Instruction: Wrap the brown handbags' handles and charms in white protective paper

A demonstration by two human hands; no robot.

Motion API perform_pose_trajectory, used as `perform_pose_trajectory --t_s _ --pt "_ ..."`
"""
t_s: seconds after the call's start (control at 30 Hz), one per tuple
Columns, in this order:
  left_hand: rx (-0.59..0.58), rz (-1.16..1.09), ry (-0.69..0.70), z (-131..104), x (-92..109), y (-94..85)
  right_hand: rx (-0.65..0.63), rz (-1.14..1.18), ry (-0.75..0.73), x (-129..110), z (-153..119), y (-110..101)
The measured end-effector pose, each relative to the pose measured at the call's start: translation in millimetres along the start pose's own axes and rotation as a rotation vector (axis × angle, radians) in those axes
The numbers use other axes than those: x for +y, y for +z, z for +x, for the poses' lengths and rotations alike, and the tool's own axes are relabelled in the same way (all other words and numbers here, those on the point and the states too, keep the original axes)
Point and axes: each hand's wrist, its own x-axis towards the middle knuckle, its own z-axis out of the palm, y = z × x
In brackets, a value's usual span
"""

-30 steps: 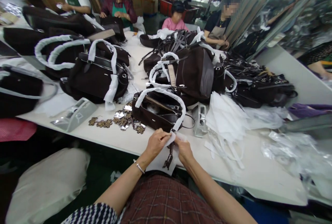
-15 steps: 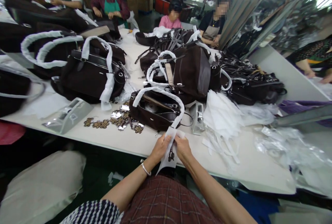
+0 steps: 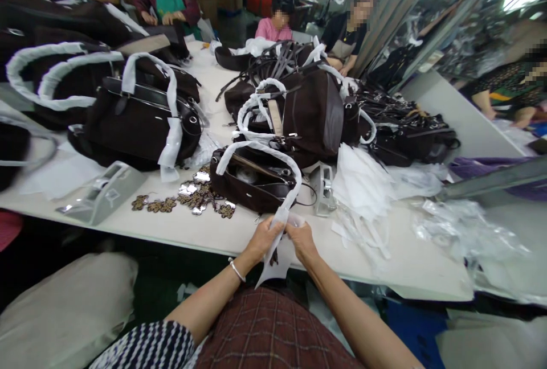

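Note:
Near the table's front edge, my left hand (image 3: 262,239) and my right hand (image 3: 301,239) pinch a white paper sheet (image 3: 276,269) from its two sides. The sheet lies around a dark charm (image 3: 274,256), which is now mostly hidden. Just beyond my hands sits a small dark brown handbag (image 3: 256,195), open at the top, its handle (image 3: 273,150) wrapped in white. The handle's wrapped end meets the sheet between my hands. Left of the bag lie flower-shaped patterned charms (image 3: 200,191). A clear tape dispenser (image 3: 323,189) stands at its right.
Another tape dispenser (image 3: 105,193) stands on the table (image 3: 171,226) at left. Larger brown bags (image 3: 137,124) crowd the left and middle. White sheets (image 3: 361,187) and clear plastic (image 3: 470,229) lie at right. Several people work beyond the table.
The sheet has folded further over the charm, hiding more of it. My hands remain in nearly the same place. The view has shifted slightly, moving the background left and up.

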Motion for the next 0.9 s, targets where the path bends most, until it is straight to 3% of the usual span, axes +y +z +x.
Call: perform_pose_trajectory --t_s 0.07,0.2,0.3,0.4,0.53,0.7,0.77,0.9 --pt "0.017 0.002 -0.007 2.7 2.7 -2.2 -0.025 0.009 0.027 -2.3 -1.2 -3.8" --pt "0.028 0.063 0.006 9.2 10.8 -11.3 -0.261 0.096 0.140 -13.6 -8.5 -19.9" --pt "0.018 0.079 0.033 14.3 12.8 -16.4 -0.310 0.178 0.159 -19.9 -14.7 -29.2" --pt "0.018 0.104 0.035 16.2 10.0 -15.8 -0.242 0.123 0.121 -15.5 -15.6 -28.8" --pt "0.071 0.205 0.033 12.9 7.5 -9.3 0.000 -0.149 -0.030 -0.2 -7.7 -16.9" --pt "0.145 0.336 0.099 13.2 13.6 -6.3 0.163 -0.214 -0.149 3.4 -6.6 -0.9" --pt "0.124 0.301 0.093 16.3 14.8 -9.7 0.093 -0.216 -0.222 0.7 -11.3 0.9" --pt "-0.010 0.091 0.004 22.1 12.9 -20.4 -0.265 -0.275 -0.330 -7.4 -14.5 -9.2"
